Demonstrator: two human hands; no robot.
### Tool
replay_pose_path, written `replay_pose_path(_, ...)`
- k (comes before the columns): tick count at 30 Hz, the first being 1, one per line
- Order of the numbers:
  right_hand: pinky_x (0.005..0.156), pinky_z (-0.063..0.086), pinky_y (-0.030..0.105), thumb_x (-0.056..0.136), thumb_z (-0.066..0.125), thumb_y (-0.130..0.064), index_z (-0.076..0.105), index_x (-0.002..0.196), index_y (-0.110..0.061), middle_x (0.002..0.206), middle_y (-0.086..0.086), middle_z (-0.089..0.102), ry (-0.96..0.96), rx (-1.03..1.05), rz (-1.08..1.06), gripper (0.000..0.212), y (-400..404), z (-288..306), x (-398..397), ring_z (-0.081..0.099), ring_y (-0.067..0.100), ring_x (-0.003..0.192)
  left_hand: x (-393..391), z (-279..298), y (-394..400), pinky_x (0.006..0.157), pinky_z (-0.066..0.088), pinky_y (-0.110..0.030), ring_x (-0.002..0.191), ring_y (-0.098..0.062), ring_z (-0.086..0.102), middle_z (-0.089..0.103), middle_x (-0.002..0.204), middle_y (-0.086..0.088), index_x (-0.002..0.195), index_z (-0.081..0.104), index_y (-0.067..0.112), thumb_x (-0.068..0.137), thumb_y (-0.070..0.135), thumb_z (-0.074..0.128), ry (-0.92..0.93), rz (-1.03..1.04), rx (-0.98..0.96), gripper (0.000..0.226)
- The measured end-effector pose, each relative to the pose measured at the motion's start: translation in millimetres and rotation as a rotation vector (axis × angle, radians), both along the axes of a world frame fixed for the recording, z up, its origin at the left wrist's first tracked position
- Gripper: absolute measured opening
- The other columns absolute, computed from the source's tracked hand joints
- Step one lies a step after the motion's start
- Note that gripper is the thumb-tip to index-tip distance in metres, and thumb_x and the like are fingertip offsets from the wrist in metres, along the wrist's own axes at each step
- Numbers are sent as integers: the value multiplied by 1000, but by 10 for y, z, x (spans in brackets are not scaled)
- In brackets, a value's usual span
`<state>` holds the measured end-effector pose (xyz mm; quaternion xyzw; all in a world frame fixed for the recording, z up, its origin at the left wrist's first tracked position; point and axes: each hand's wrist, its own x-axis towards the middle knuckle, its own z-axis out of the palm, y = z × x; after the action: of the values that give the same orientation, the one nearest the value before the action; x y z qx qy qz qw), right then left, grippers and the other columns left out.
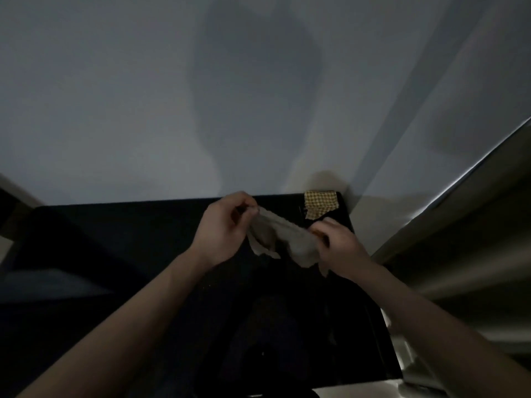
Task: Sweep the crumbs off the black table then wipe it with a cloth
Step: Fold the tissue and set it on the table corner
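Both hands hold a pale grey cloth [283,238] stretched between them above the far right part of the black table [138,254]. My left hand [227,228] pinches the cloth's upper left corner. My right hand [339,242] grips its right end. The cloth hangs loose and crumpled in the middle. A few tiny pale crumbs [263,353] dot the dark tabletop nearer to me. The scene is dim.
A yellow checked cloth [319,203] lies at the table's far right corner against the white wall [172,96]. A pale panel or door edge [459,196] runs along the right side. The table's right edge [385,326] drops off to a lighter floor.
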<state>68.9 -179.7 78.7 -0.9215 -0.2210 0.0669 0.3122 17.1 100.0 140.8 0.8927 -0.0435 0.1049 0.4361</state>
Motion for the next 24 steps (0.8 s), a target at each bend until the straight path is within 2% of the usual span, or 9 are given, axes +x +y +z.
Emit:
replay_pose_path(2,71,41,34,100,55,-12,63,94,-19,95,-5,47,-77,-37,-3,12,-187,-54,115,51,14,80,29,4,-4,71,54,-26,80,-11,66,68,86,9,94,66,24,99,20,62,-1,30,18,7)
replay_pose_path(5,69,40,36,100,47,-14,58,97,-15,99,-1,48,-105,-87,15,11,-392,-144,78,49,18,79,-83,-189,-22,68,58,-30,75,-16,69,68,85,2,94,65,18,100,11,61,97,50,-75,10)
replay_pose_path(8,76,40,34,93,50,-10,61,111,-16,111,-1,53,36,-270,38,22,-501,-402,-148,52,18,93,-370,-659,-39,71,59,-32,77,-14,69,69,85,4,91,65,21,97,10,63,199,64,-14,13)
replay_pose_path(11,98,45,35,87,52,2,63,125,-15,127,4,60,233,-397,22,42,-643,-850,-510,58,27,120,-804,-1191,-120,70,57,-31,76,-8,68,71,82,8,89,63,27,94,14,63,422,34,62,15)
replay_pose_path(12,99,45,32,86,51,2,63,124,-20,126,2,62,296,-398,26,46,-703,-995,-647,59,26,121,-954,-1348,-161,69,56,-31,75,-5,68,71,81,10,89,62,28,94,15,62,505,12,83,14)
replay_pose_path(15,88,49,28,88,50,-3,58,105,-38,113,-7,65,449,-385,41,40,-853,-1274,-997,63,16,106,-1336,-1685,-244,64,49,-17,75,5,65,69,79,15,81,60,36,94,23,59,719,-31,134,19)
replay_pose_path(18,77,46,30,93,58,-17,50,93,-37,106,-7,67,497,-403,92,22,-941,-1340,-1198,63,14,95,-1523,-1868,-218,62,48,-14,76,8,65,69,81,15,83,60,37,96,26,60,825,-5,159,18)
replay_pose_path(21,72,42,24,93,66,-27,49,92,-41,100,-14,64,513,-347,84,22,-970,-1329,-1198,66,9,96,-1520,-1944,-199,65,52,-21,72,1,67,70,77,12,87,62,29,95,29,60,827,70,191,9)
replay_pose_path(24,74,46,23,91,64,-23,60,103,-38,103,-14,67,450,-246,2,20,-868,-1290,-1007,66,9,97,-1353,-1942,-225,56,46,-13,66,3,67,70,74,10,80,60,37,97,29,61,794,145,166,19)
